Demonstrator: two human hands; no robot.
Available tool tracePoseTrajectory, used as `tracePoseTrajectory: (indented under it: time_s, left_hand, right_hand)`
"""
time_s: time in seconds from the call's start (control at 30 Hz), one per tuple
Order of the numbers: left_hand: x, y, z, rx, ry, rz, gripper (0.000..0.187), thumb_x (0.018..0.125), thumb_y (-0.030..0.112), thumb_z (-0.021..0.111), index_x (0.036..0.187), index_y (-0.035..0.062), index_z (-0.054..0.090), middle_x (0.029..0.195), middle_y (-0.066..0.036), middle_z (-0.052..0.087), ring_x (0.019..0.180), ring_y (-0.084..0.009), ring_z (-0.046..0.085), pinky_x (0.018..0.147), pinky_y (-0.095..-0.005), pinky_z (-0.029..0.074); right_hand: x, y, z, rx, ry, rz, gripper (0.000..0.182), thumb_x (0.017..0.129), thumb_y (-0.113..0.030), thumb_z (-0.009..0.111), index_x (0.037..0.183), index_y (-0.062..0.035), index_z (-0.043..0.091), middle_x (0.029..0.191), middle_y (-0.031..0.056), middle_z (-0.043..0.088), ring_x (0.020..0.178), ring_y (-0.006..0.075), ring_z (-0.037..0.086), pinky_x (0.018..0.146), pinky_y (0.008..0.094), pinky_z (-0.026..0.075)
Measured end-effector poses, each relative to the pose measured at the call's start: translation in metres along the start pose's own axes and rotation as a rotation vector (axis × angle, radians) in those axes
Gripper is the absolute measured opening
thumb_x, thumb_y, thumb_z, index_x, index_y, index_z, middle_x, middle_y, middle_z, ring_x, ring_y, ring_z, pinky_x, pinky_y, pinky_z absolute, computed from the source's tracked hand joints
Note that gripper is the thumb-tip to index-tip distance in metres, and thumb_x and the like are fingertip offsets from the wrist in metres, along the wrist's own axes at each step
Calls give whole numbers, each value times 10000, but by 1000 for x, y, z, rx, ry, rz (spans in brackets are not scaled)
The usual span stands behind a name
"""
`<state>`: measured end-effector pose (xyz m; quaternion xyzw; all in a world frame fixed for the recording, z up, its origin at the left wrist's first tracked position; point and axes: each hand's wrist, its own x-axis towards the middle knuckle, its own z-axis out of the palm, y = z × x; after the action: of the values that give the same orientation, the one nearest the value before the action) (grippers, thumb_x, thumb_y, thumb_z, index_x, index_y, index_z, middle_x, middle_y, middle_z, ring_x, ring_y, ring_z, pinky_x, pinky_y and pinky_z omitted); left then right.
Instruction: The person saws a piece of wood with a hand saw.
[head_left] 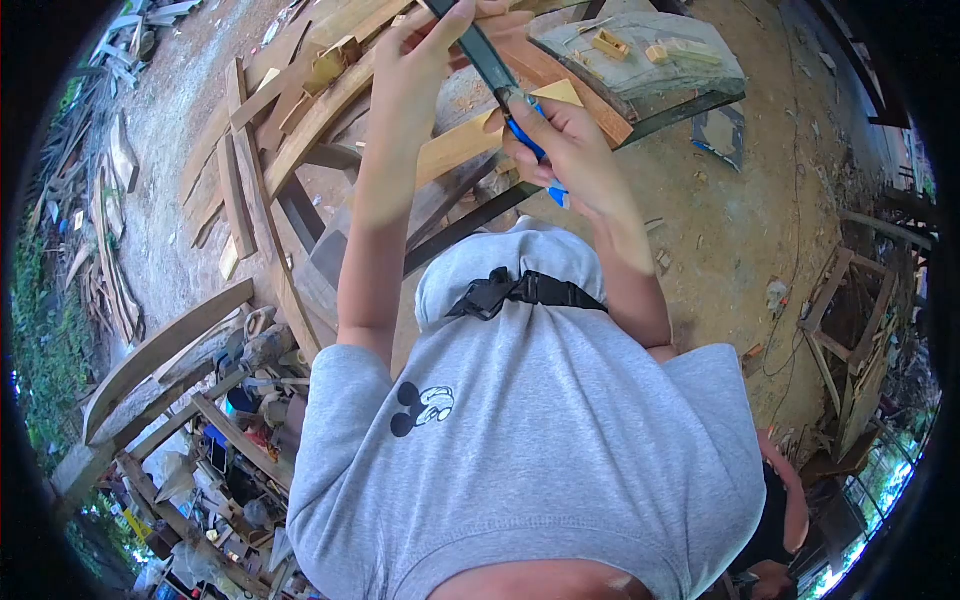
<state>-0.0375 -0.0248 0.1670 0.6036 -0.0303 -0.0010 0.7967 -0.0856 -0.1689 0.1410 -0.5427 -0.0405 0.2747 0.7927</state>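
My right hand (pixel 570 150) is closed round the blue and black handle of a tool with a long, flat, dark blade (pixel 486 62). The blade slants up and to the left, toward the top edge of the view. At its far part, my left hand (pixel 430 45) holds the blade, thumb along one side and fingers showing behind it. The blade's end is cut off by the top of the frame. Below my hands a light wooden board (pixel 455 150) lies across the work table, with a reddish-brown plank (pixel 570 82) beyond it.
Small wood blocks (pixel 610 44) lie on the grey tabletop (pixel 690 38). Long timbers (pixel 255 190) are stacked at the left, above a cluttered pile (pixel 230 460). A wooden frame (pixel 850 310) stands at the right. Another person's arm (pixel 790 495) shows at lower right.
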Motion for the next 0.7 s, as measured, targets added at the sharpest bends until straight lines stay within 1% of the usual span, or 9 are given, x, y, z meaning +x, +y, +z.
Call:
tracePoseTrajectory:
  time_s: [0.1,0.13,0.27,0.33,0.37,0.43,0.53,0.67,0.7]
  left_hand:
    - [-2,-4,5,105,32,38,223,858,147,483,870,-43,599,814,-69,616,748,-123,582,672,-218,451]
    - [0,-8,7,-12,-19,22,219,853,149,491,869,-41,599,798,-67,613,728,-120,579,656,-216,450]
    - [3,-10,6,-43,-30,20,212,848,148,498,861,-39,598,801,-74,613,727,-128,582,659,-221,453]
    - [3,-8,7,-190,42,-134,208,847,141,496,848,-41,597,799,-84,613,718,-137,586,654,-235,458]
    - [3,-8,8,-189,40,-134,208,847,141,496,848,-41,597,799,-84,613,718,-137,586,654,-235,458]
    - [3,-8,10,-65,31,-33,204,845,135,497,838,-43,595,801,-93,614,706,-154,592,648,-240,466]
    - [1,-8,10,-15,-17,-6,201,842,132,500,840,-45,595,800,-96,615,702,-164,597,651,-239,472]
    - [-3,-11,2,-9,-11,-84,202,840,134,503,856,-44,597,786,-92,616,713,-162,596,673,-234,469]
    - [-7,-10,8,-16,12,-42,220,827,172,524,848,-30,610,740,-56,605,643,-109,545,594,-219,423]
  right_hand:
    - [3,9,1,32,-59,44,311,902,-274,416,858,13,524,561,-26,397,400,15,280,356,162,215]
    - [2,8,4,62,-79,65,304,902,-273,416,850,11,515,560,-24,393,401,15,283,356,162,216]
    - [-2,8,6,105,-20,39,298,903,-269,417,855,9,513,559,-25,392,405,13,280,358,160,215]
    - [-2,9,5,104,-3,9,292,902,-265,418,854,5,516,553,-27,386,409,13,276,361,159,215]
    - [-2,9,6,105,-2,8,292,902,-265,418,854,5,516,553,-27,386,409,13,276,361,159,215]
    - [-1,10,10,117,19,16,289,903,-263,417,841,2,515,548,-31,379,412,13,271,364,157,212]
    - [-4,12,5,71,-12,-4,291,903,-267,417,828,-2,511,546,-31,383,411,14,273,361,159,208]
    - [-9,8,-2,-85,14,-53,284,902,-266,419,815,-11,509,540,-34,389,404,14,281,356,160,208]
    - [-8,12,-1,-67,36,-47,288,900,-269,423,769,-24,501,516,-35,380,395,18,289,351,172,210]
